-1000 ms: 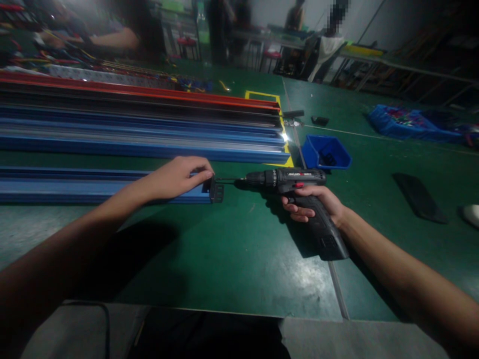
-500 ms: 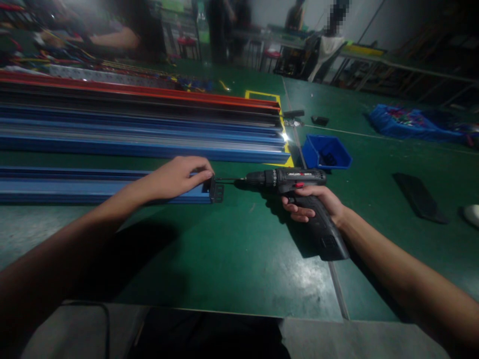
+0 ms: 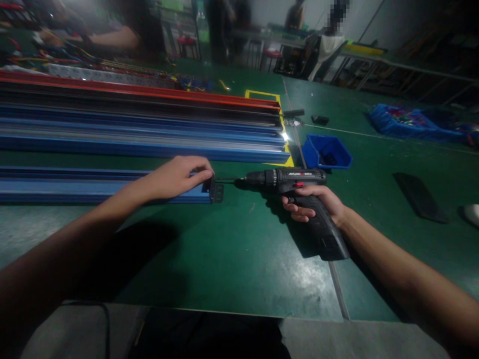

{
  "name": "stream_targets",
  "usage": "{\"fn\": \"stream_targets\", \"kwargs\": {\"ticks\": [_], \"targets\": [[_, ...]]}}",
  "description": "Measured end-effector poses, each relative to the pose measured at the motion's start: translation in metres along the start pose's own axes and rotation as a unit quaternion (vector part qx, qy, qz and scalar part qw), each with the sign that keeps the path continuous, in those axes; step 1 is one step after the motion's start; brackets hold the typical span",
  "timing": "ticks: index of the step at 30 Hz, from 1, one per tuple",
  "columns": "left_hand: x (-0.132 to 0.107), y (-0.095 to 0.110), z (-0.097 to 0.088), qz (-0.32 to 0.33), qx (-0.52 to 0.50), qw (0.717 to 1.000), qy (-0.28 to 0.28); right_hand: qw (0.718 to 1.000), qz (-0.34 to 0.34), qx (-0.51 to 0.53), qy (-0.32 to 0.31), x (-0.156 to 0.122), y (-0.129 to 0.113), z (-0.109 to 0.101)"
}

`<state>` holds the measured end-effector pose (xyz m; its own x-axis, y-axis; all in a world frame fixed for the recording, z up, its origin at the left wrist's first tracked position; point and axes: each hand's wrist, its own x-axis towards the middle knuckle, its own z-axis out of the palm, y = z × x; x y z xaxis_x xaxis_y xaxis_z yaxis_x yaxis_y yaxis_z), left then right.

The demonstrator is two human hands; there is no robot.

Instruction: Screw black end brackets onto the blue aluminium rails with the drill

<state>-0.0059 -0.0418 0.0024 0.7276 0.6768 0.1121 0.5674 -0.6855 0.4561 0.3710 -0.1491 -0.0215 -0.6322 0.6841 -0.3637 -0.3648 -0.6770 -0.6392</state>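
My right hand (image 3: 314,202) is wrapped round the handle of a black cordless drill (image 3: 299,179), which points left. Its long thin bit (image 3: 230,179) reaches the black end cap (image 3: 214,190) on a blue metal profile (image 3: 179,198). Whether the tip sits in a screw is too small to tell. Over the profile's right end lies my left hand (image 3: 183,174), its fingers bent over the far side and the thumb against the end cap. The fingertips are partly hidden. A slotted tab (image 3: 219,193) sticks out from the cap to the right.
Behind lie several long blue, black and red profiles (image 3: 149,142) across a yellow-taped rectangle (image 3: 262,93). A blue bin (image 3: 325,152) with dark parts stands beyond the drill. To the right are a dark flat object (image 3: 419,197) and a blue bag (image 3: 411,122). Another person's arm (image 3: 116,39) shows at upper left.
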Motion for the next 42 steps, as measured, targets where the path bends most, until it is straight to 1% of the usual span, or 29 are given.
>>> {"fn": "stream_targets", "kwargs": {"ticks": [19,27,38,42], "targets": [[-0.0009,-0.0031,0.0013,-0.001,0.008,1.000,0.001,1.000,0.002,-0.003,-0.008,0.0003,-0.0009,0.0003],[-0.0013,-0.0030,0.0007,-0.014,0.015,1.000,-0.012,1.000,0.007,-0.006,0.011,0.0000,-0.0010,0.0019],[-0.0014,-0.0012,0.0001,-0.022,0.030,0.999,-0.020,1.000,0.005,-0.001,-0.009,0.0004,-0.0011,0.0004],[-0.0012,-0.0013,0.0001,-0.013,0.027,0.999,-0.013,1.000,0.005,0.003,-0.012,0.0004,-0.0006,0.0002]]}}
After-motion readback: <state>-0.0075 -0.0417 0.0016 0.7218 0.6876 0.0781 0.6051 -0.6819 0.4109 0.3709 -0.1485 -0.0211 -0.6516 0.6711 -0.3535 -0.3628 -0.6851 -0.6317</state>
